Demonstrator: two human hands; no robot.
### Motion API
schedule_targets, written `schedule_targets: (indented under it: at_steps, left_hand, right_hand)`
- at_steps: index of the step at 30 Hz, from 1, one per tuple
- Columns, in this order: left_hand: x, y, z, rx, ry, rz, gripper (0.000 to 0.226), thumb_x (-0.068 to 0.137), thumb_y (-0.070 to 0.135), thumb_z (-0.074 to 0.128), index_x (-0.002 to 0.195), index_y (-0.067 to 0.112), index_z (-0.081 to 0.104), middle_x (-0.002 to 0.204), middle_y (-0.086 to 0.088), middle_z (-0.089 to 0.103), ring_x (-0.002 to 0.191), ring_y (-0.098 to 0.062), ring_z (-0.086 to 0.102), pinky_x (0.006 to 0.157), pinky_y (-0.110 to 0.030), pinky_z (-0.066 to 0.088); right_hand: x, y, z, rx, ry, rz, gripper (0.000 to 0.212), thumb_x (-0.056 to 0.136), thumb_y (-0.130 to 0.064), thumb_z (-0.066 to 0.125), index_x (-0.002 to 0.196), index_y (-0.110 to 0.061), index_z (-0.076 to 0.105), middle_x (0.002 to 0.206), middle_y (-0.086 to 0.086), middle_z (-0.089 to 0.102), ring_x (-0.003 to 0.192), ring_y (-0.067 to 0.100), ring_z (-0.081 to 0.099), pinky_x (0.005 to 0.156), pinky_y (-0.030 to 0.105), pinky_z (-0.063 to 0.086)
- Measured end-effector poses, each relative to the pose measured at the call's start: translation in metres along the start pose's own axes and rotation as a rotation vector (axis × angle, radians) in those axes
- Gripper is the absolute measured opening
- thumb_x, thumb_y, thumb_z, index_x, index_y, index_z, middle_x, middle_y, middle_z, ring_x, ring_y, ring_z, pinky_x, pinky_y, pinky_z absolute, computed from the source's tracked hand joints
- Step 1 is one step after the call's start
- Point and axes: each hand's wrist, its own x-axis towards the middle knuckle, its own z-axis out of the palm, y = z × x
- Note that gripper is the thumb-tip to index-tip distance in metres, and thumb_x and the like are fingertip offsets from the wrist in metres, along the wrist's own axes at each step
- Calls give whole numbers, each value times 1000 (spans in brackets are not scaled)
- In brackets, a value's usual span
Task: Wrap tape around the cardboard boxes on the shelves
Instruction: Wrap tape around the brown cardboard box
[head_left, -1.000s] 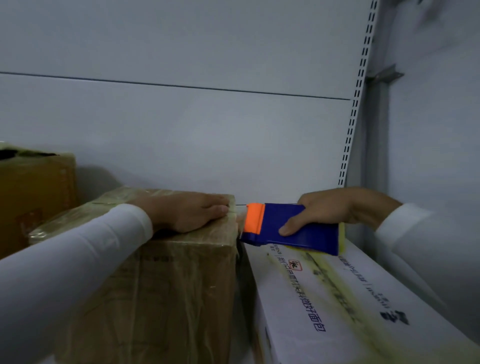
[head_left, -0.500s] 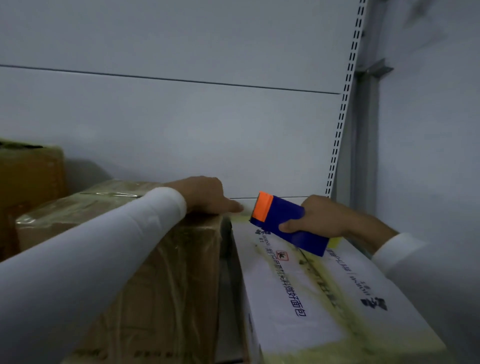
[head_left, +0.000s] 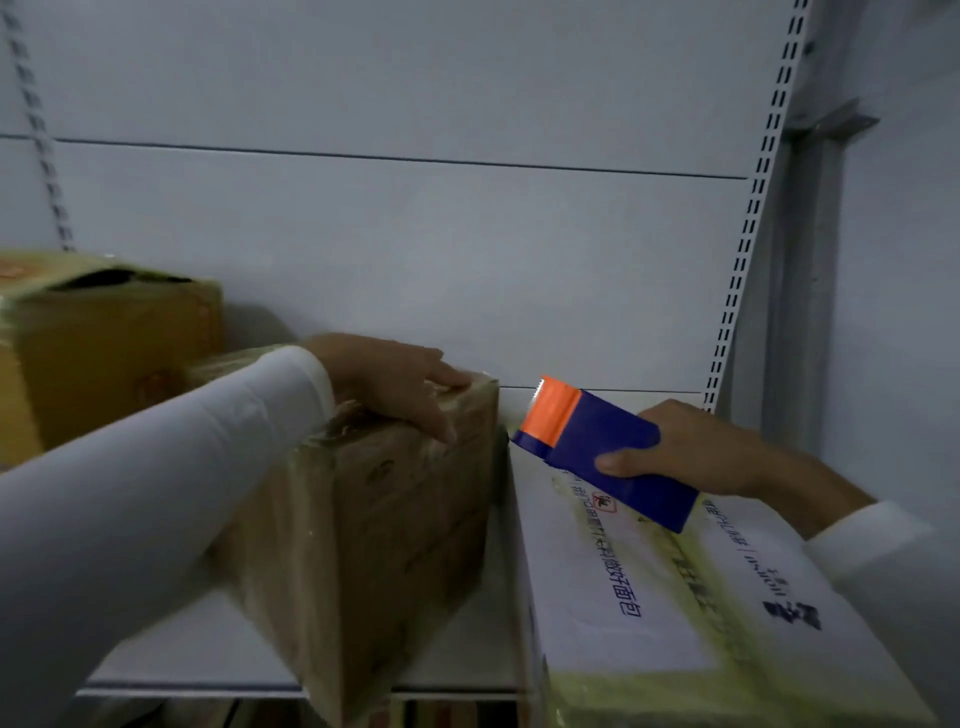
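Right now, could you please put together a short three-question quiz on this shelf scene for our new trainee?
1. True or false: the left hand rests on top of the brown cardboard box.
2. Which hand grips the blue and orange tape dispenser? A) left B) right C) both
3. Fill in: the dispenser is held over the ____ box with printed text, beside the brown one.

Key:
1. True; its fingers lie along the box's top edge.
2. B; the right hand curls round its blue body.
3. White.
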Motion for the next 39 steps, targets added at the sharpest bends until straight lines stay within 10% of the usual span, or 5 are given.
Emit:
schedule_targets:
  at_steps: [15,25,30,34,39]
  left_hand:
    - [-63,-60,42,-115,264,429,59,94,35,54,147,38,28,154,10,30,139,-15,30,116,-39,22]
    - [-62,-56,58,-74,655,441,43,90,44,58,130,30,53,133,9,55,115,-16,53,92,-30,41]
    - [-90,-60,67,-474,892,507,33,88,35,65,117,19,66,116,5,66,105,-12,60,91,-24,45]
    - [-116,-54,75,-642,795,527,30,92,23,62,120,14,65,113,8,66,102,3,59,86,-5,42]
    - [-120,-58,86,-801,534,525,43,94,26,52,134,11,51,127,2,61,118,-3,55,102,-27,44]
  right_hand:
    - [-75,-91,39,71,-70,-57,75,54,-66,82,84,1,67,85,19,72,73,33,68,65,32,52]
    - [-107,-108,60,75,-73,19,57,66,-49,77,84,3,64,85,22,69,74,29,67,65,29,50]
    - [-101,-112,60,68,-109,-35,53,66,-47,78,84,1,65,87,23,69,75,29,67,67,34,51]
    - [-88,-124,62,14,-132,-116,50,63,-49,76,83,-5,67,82,14,72,71,24,69,63,28,52]
    - [-73,-139,70,-54,-176,-198,51,59,-54,75,85,-10,66,82,8,73,73,24,71,62,24,54]
